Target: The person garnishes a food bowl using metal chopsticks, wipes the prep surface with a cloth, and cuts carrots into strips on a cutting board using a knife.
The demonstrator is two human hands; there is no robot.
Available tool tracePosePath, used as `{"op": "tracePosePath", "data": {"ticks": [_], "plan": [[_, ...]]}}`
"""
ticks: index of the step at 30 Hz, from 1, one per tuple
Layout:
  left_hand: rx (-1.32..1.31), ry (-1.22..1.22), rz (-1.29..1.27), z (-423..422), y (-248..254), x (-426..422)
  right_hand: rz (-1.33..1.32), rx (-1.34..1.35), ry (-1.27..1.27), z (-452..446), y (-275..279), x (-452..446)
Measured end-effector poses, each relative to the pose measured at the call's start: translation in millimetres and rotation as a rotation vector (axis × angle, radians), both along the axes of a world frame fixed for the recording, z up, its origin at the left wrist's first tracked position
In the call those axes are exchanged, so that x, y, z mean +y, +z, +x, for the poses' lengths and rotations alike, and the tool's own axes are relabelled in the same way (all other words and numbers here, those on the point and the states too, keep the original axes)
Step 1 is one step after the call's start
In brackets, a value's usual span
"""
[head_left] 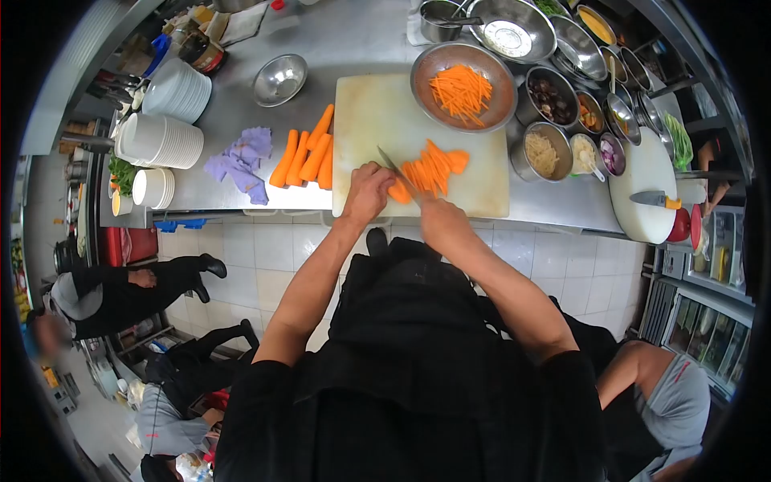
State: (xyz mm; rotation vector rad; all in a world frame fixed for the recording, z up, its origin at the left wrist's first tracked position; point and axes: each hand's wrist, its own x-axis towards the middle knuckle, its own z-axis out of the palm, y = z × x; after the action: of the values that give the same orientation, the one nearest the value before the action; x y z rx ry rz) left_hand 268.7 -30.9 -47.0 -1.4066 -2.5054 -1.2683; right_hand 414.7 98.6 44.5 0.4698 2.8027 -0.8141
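My right hand is closed around the handle of a knife, whose blade points up and left over the cutting board. Against the blade's left side, my left hand presses a piece of carrot with bent fingers. Just right of the blade lie overlapping carrot slices. Whole peeled carrots rest at the board's left edge. A metal bowl of carrot strips sits on the board's upper right corner.
Left are a purple cloth, a small steel bowl and stacked white bowls. Metal containers with ingredients crowd the right. A second knife lies on a round white board. Several people are behind and beside me.
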Motion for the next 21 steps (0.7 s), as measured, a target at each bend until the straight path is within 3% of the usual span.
{"op": "tracePosePath", "data": {"ticks": [9,12,18,21], "plan": [[-0.046,0.01,0.011,0.5,-11.2,-6.1,0.01,-0.079,0.023,-2.0,22.4,-0.7],[-0.014,0.01,0.028,-2.2,-8.7,-4.3,-0.008,-0.021,-0.013,-7.0,-6.4,-2.9],[-0.012,0.052,0.039,5.6,-11.5,-8.6,-0.003,-0.082,0.049,-2.1,27.7,-0.1],[-0.005,0.021,0.02,1.7,-10.6,-7.7,0.017,-0.009,0.0,-4.4,-16.0,-4.1]]}}
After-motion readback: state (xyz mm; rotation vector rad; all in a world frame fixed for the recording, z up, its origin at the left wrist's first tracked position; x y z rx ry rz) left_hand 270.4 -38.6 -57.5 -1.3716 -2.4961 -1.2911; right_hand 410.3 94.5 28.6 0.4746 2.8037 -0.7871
